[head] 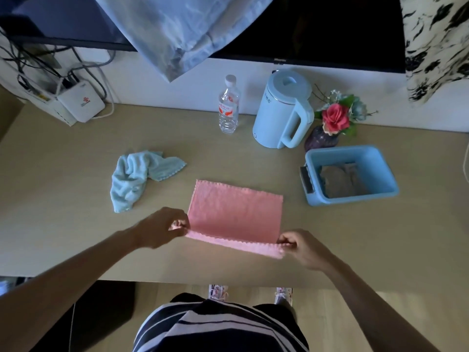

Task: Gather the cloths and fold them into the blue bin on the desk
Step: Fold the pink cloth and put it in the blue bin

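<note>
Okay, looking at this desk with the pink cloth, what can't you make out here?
Head view, brownish cloth in the blue bin: shadow and the bin's walls hide whether it is folded.
Head view, left hand pinching the pink cloth: motion blur smears its fingers.
Head view, bottle: label print too small to read.
Head view, dark screen: cut off by the top edge, partly behind hanging fabric.
</note>
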